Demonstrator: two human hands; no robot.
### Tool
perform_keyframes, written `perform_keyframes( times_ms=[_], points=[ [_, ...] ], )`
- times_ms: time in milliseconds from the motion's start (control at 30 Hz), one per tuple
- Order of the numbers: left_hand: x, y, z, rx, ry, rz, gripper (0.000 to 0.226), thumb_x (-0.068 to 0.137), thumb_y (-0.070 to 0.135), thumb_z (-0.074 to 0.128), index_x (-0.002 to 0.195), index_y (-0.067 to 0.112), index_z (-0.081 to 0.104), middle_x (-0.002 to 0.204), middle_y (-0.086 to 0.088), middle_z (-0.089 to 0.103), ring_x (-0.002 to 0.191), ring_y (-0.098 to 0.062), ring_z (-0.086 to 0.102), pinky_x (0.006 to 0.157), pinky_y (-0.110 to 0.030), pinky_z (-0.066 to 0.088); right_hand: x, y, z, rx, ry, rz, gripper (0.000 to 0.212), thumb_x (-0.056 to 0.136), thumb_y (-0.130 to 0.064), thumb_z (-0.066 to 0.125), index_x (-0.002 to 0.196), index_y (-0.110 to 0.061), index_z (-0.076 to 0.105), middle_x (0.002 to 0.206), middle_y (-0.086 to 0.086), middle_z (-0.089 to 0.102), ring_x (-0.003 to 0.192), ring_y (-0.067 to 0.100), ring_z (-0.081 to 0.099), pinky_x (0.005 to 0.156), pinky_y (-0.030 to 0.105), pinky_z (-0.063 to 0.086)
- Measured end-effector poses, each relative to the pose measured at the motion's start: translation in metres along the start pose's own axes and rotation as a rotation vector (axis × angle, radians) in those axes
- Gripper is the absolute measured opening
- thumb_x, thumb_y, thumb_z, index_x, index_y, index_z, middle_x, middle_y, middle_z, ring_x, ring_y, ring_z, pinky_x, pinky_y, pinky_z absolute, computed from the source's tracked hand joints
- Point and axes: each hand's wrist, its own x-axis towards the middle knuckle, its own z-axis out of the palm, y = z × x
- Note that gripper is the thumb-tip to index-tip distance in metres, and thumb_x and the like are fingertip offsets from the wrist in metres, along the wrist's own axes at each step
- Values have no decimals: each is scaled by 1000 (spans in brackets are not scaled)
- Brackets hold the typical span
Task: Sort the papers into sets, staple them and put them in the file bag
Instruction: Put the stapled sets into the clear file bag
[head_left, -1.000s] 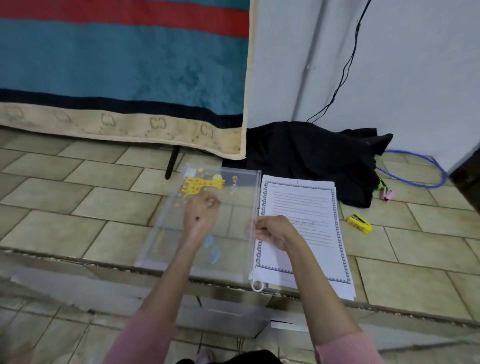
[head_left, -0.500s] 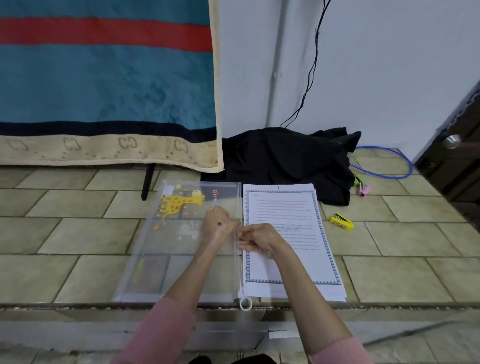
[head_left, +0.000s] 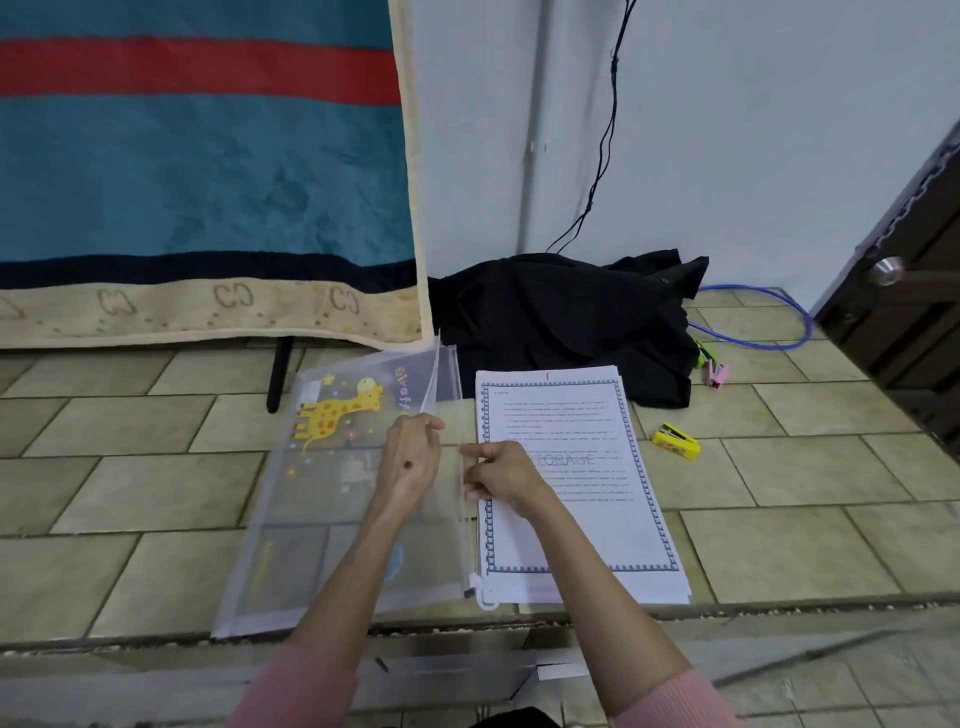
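The file bag (head_left: 332, 483), a translucent zip pouch printed with a yellow giraffe, lay flat on the tiled floor (head_left: 119, 436), and everything else sat in relation to it. Its zip edge faced right, with the white slider at the near corner, by the step's edge. The left hand (head_left: 408, 457) pinched the upper flap of the bag at that zip edge, fingers curled around the plastic, lifting it so the far end of the flap stood up off the lower layer. The right hand (head_left: 498, 475) was curled at the same edge, just right of the left hand, its fingertips against the lower strip of the opening; it appeared to grip that strip, though the contact itself was partly hidden.

Just right of the bag, touching or nearly touching its zip edge, lay the stack of papers (head_left: 576, 488), its top sheet framed with a blue border. Farther right of the bag, beyond the papers and well apart from them, sat a yellow stapler (head_left: 675, 441). Behind the bag, a black cloth (head_left: 561, 322) was heaped against the wall, and a striped blanket (head_left: 197, 171) hung down behind the bag's far left corner.
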Motion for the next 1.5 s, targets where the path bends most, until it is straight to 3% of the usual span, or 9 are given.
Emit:
perform_keyframes(
  times_ms=[133,267,367,567,1000,1133,1233,1367,1500],
  points=[
    [0,-6,5,63,-137,33,35,95,4,35,118,6,62,124,-16,57,117,-27,54,100,-28,37,-7,-3,-17,54,-9,-30,27,87,8,48,106,-2,65,70,13,62,49,13,61,60,21,56],
    [2,-14,7,75,-217,47,34,98,5,35,121,10,59,126,-13,53,120,-25,51,107,-29,33,-15,0,-81,-182,469,-58,18,87,-7,56,101,-7,67,97,11,66,82,22,62,74,28,49],
    [1,-14,9,89,-216,47,35,98,4,33,123,12,57,128,-13,51,120,-24,51,106,-30,34,-22,13,-122,-462,719,183,49,84,-31,66,124,-7,51,130,16,48,122,32,43,92,38,41],
    [-3,-5,17,192,-214,72,44,95,-2,29,132,9,49,125,-14,46,105,-26,56,95,-30,40,-15,25,-135,-441,657,409,89,59,-41,86,128,-4,43,132,16,47,123,35,43,96,46,43],
    [-3,-5,25,290,-258,116,62,88,-5,23,129,26,56,103,-7,36,104,-37,53,97,-36,46,-16,16,-138,-191,474,276,56,79,-33,72,121,0,54,118,12,61,104,29,57,91,38,47],
    [-4,-4,23,301,-263,114,61,86,-3,23,128,26,56,107,-10,38,102,-41,55,97,-38,46,-33,6,-145,-67,400,199,35,84,-24,70,101,-1,51,93,5,52,85,21,50,74,30,40],
    [-3,-5,24,294,-260,120,61,87,-2,22,128,27,57,107,-9,39,99,-40,56,97,-39,47,-41,4,-148,41,240,221,38,78,-26,75,104,-2,59,83,4,67,72,21,66,63,31,54],
    [-3,-4,23,263,-263,139,57,88,-2,24,126,23,59,108,-9,41,97,-38,60,95,-34,47,-35,17,-149,30,93,270,43,79,-20,74,118,-7,61,105,13,72,93,30,70,89,49,54],
    [-1,-3,18,297,-258,112,51,93,-2,24,135,14,47,126,-15,43,108,-33,56,97,-34,41,-35,23,-156,-1,129,156,25,80,-15,74,103,-14,64,101,9,72,89,29,70,85,49,55]
  ],
)
